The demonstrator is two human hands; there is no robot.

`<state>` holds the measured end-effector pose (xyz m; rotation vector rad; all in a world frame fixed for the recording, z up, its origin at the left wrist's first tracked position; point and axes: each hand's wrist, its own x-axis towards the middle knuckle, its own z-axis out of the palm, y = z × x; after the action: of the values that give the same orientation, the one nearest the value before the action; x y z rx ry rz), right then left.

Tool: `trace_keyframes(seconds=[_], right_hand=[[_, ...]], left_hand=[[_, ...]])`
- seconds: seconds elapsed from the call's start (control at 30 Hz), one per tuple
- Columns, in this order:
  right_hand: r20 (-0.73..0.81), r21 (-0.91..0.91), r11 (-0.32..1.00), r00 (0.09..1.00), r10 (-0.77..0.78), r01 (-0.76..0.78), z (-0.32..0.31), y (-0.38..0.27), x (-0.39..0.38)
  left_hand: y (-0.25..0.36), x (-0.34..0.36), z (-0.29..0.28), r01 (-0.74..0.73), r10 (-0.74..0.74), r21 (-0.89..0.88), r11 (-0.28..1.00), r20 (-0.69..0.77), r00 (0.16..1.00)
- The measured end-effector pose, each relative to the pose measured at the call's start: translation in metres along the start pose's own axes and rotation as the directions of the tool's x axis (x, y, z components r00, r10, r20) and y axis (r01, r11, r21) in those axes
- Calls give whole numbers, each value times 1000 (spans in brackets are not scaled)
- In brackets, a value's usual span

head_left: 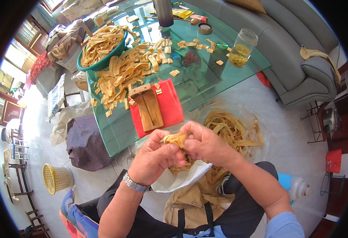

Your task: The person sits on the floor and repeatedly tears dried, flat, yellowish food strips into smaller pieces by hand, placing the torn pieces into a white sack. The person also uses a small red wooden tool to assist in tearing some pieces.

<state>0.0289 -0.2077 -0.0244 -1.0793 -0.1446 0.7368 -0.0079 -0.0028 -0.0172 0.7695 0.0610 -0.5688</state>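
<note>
My left hand (156, 156) and my right hand (203, 144) meet in the middle, both pinching a short, folded pale-yellow strip (174, 139). Just beyond them, a wooden block with a lengthwise slot (146, 110) rests on a red cloth (170, 101) at the glass table's near edge. Below and behind my hands are a white sack (187, 178) and a heap of long yellowish strips (227, 125) in clear plastic.
The glass table (205, 87) holds a green basin (86, 66) of dried pieces, scattered pieces (114, 79), a dark cylinder (163, 14) and a jar (243, 45). A grey sofa (289, 63) stands right; a waste basket (57, 178) and dark cloth bundle (84, 139) sit left.
</note>
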Motion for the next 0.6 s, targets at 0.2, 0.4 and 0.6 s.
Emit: trace_keyframes(seconds=[0.2, 0.4, 0.6], right_hand=[[5, -163, 985, 999, -48, 48, -2, -4, 1], [-112, -153, 988, 993, -44, 27, 4, -1, 2], [88, -734, 609, 932, -352, 299, 7, 10, -12]], left_hand=[[-4, 1, 5, -51, 60, 71, 996, -136, 989], [-1, 2, -2, -32, 56, 164, 986, -148, 987], [-10, 6, -4, -120, 198, 369, 922, -183, 963]])
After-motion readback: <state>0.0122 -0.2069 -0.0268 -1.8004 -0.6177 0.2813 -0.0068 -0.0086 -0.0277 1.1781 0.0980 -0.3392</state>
